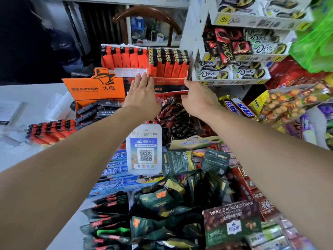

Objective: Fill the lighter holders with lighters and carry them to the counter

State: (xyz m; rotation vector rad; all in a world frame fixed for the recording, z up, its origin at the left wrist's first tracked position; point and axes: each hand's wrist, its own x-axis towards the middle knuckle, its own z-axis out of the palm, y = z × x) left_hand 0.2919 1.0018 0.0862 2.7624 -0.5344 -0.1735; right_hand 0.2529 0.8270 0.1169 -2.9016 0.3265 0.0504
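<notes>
1. Left hand (pixel 139 93) – fingers straight and together, tips touching the front left corner of the right lighter holder (pixel 168 64), where it meets the left lighter holder (pixel 124 60). Grip is open, flat contact only.
2. Right hand (pixel 197 100) – at the right front corner of that same holder, fingers bent round the edge. Fingertips are hidden, so I cannot tell whether the grip has closed on the holder.
3. Right holder is packed with upright orange lighters (pixel 169 68), black tops, several rows deep. Left holder shows one front row of orange lighters.
4. Both holders stand side by side, touching, at the back of the desk (pixel 36 94) – raised on a dark box.
5. Left of them: an open orange box (pixel 93 91) of black items; further left a tray of orange lighters (pixel 52 130) lying flat.
6. Right: white rack of Dove chocolate (pixel 232 73).
7. Foreground: QR code card (pixel 145 148), snack packets, chocolate bars.
</notes>
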